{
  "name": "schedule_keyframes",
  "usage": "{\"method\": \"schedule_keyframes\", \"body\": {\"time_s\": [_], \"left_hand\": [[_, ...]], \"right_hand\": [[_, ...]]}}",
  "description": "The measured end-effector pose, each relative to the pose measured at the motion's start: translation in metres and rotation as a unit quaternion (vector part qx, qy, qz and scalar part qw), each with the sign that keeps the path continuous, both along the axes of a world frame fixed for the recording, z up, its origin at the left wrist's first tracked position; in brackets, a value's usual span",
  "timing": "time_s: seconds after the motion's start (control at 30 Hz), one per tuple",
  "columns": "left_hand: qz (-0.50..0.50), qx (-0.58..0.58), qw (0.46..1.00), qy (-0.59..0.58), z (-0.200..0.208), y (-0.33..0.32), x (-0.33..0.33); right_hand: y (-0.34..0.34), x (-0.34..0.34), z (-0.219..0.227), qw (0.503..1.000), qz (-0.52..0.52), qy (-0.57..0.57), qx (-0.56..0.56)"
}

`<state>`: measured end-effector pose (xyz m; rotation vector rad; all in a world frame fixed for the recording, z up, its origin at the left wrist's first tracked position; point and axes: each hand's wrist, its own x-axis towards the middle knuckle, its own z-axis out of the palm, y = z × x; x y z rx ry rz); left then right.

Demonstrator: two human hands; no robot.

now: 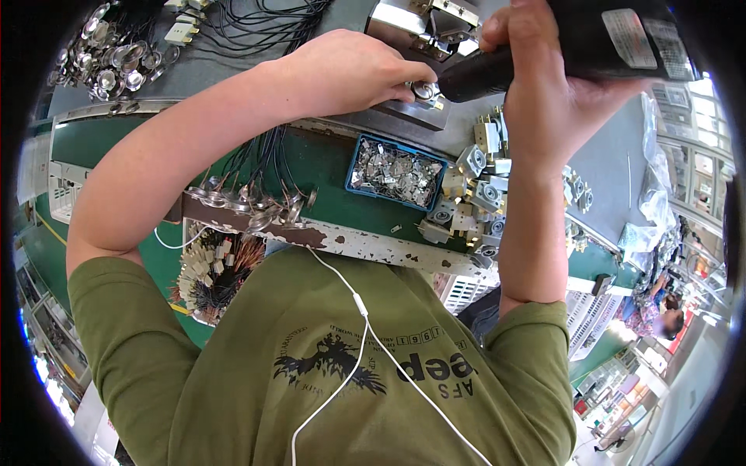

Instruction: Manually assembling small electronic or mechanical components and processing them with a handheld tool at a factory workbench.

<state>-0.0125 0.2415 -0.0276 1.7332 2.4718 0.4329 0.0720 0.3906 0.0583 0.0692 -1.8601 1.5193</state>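
Observation:
With bent fingertips, my left hand (350, 74) pinches a small round metal part (425, 91) on a metal block (412, 111) at the front of a shiny steel fixture (420, 35). A black power screwdriver (590, 39) lies sideways in my right hand (540, 89), whose fingers wrap round it. Its tapered nose points left and ends right beside the round part. The nose's tip is too close to the part to tell whether they touch. Below the right hand, several square switch-like parts (486, 194) with white and grey bodies lie in a pile.
A blue tray (350, 175) of small metal clips stands between my arms. Round metal parts with black cables (120, 66) heap up at the far left; more hang over the bench edge (373, 245). Bundled wires with white connectors (214, 268) sit lower left. Clear plastic (657, 194) lies right.

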Motion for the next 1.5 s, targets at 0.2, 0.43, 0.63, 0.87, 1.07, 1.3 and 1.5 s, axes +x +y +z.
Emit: {"method": "schedule_keyframes", "body": {"time_s": [0.2, 0.43, 0.63, 0.87, 1.07, 1.3, 1.5], "left_hand": [[-0.026, 0.068, 0.991, 0.116, 0.008, -0.004, 0.001], [-0.193, -0.04, 0.978, 0.065, -0.002, -0.002, 0.069], [-0.215, 0.009, 0.972, 0.092, -0.01, -0.006, 0.068], [-0.192, 0.036, 0.981, 0.002, -0.011, -0.004, 0.066], [-0.197, 0.046, 0.979, -0.032, -0.004, -0.003, 0.066], [-0.197, -0.03, 0.979, -0.04, -0.001, -0.004, 0.067], [-0.188, 0.006, 0.981, -0.049, 0.011, -0.007, 0.061]], "right_hand": [[0.014, 0.007, 0.007, 0.999, -0.001, 0.035, -0.022], [0.014, -0.002, 0.031, 0.995, -0.033, 0.099, -0.001], [0.012, -0.022, 0.028, 0.982, -0.05, 0.18, 0.01], [0.013, -0.033, 0.016, 0.984, -0.075, 0.157, -0.02], [0.031, -0.042, 0.013, 0.985, -0.027, 0.17, -0.025], [0.023, -0.049, 0.014, 0.976, 0.039, 0.21, -0.041], [-0.001, -0.04, 0.017, 0.989, -0.033, 0.144, -0.012]]}}
